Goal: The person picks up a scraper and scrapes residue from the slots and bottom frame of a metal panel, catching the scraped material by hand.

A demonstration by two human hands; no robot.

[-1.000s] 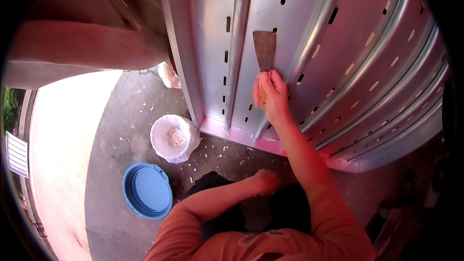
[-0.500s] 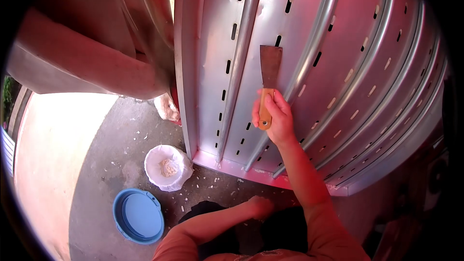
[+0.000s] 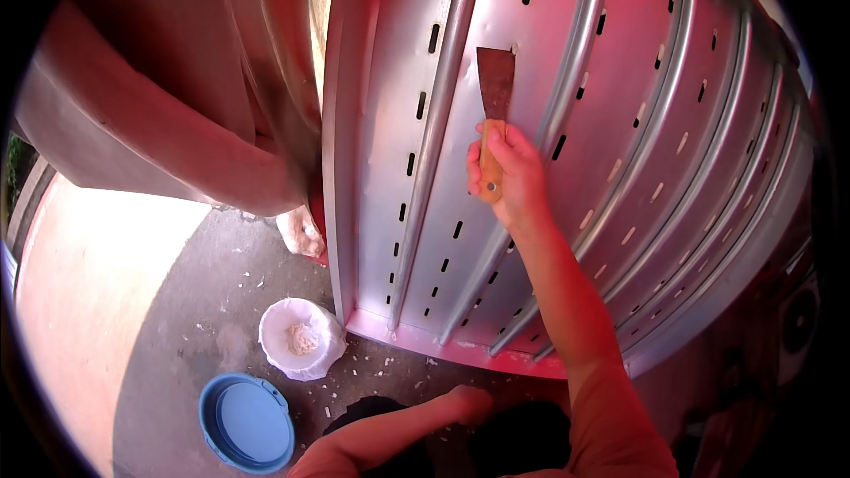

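My right hand (image 3: 511, 175) is wrapped round the wooden handle of a scraper (image 3: 498, 80), thumb along the handle. The scraper's broad, dull blade points up the curved metal panel (image 3: 372, 239), over a smooth strip between two raised ribs. A small pale bit shows in a slot by the blade's right corner. Whether the blade touches the metal I cannot tell. Down by my dark-clothed legs, my left hand (image 3: 468, 403) lies low in front of the panel's bottom edge; its fingers are not distinct.
On the concrete floor (image 3: 199, 301) stand a white-lined bin (image 3: 282, 356) with pale scraps inside and a blue basin (image 3: 209, 416). Small pale pieces are scattered around them. A large draped sheet (image 3: 177, 115) hangs at left, beside a whitish lump (image 3: 298, 232) near the panel's edge.
My right hand and the scraper have moved further up the panel. The view has shifted, so the bin and basin sit lower. My left hand stays by my legs.
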